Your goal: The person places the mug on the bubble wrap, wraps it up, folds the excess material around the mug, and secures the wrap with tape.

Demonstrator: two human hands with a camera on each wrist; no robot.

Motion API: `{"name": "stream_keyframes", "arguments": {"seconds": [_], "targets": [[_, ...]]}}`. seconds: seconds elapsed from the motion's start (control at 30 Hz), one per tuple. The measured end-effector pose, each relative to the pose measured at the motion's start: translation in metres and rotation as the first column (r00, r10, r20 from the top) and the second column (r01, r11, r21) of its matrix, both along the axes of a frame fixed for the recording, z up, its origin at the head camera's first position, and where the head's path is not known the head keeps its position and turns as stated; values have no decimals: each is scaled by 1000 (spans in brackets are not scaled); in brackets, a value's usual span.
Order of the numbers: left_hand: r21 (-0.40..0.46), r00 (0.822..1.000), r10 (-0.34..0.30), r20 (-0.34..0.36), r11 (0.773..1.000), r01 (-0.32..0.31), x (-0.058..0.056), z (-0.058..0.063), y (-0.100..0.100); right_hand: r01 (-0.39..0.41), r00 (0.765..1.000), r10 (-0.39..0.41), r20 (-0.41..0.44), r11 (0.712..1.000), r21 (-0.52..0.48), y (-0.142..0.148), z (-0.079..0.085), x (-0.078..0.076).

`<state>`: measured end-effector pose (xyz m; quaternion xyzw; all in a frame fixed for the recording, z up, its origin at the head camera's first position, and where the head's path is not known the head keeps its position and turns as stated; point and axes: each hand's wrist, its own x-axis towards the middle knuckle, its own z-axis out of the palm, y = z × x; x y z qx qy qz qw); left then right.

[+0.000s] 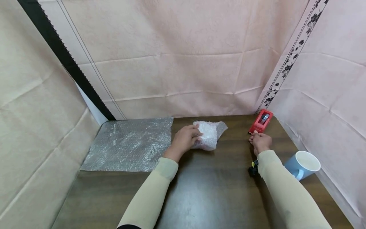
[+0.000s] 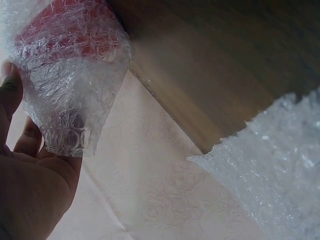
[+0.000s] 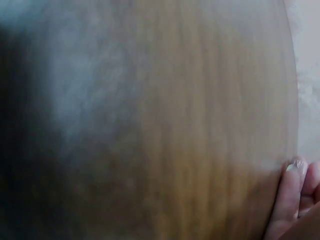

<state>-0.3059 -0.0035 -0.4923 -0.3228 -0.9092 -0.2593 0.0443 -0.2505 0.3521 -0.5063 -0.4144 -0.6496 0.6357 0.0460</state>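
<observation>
My left hand [image 1: 185, 140] grips a bubble-wrapped bundle [image 1: 210, 135] near the back of the table. In the left wrist view, something red shows through the bundle's clear wrap [image 2: 75, 95]; its kind is hidden. The thumb lies along one side, with fingers underneath. Over at the back right, my right hand [image 1: 260, 142] has its fingers curled at the near end of a red tape dispenser [image 1: 261, 121]. In the right wrist view only a few fingers [image 3: 287, 200] show at the lower right edge, with a small shiny spot at one tip.
A flat sheet of bubble wrap [image 1: 128, 144] covers the table's back left. A light blue mug [image 1: 303, 164] stands at the right, beside the right forearm. Pale cloth [image 1: 183, 79] hangs behind the brown wooden table [image 1: 206, 194] and along both sides.
</observation>
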Motion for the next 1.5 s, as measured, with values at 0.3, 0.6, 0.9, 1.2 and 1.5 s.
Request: {"name": "stream_keyframes", "arguments": {"seconds": [0.3,0.6,0.9,1.2,1.5], "targets": [[12,1000,1,-4,1000,-1,0,-3,2,-10,1000,10,14,1000,-11,13,-15,-8],[26,1000,24,-18,999,-23,0,-3,-6,-53,995,51,91,998,26,17,-24,-26],[37,999,41,-4,998,-41,1,-2,-12,-109,990,103,100,992,55,18,-31,-36],[-25,1000,22,22,999,-21,5,-5,-9,-482,875,483,14,872,87,-5,-3,-11],[-49,1000,5,2,999,-5,-1,4,6,-695,633,769,-84,613,376,-102,87,-45]]}}
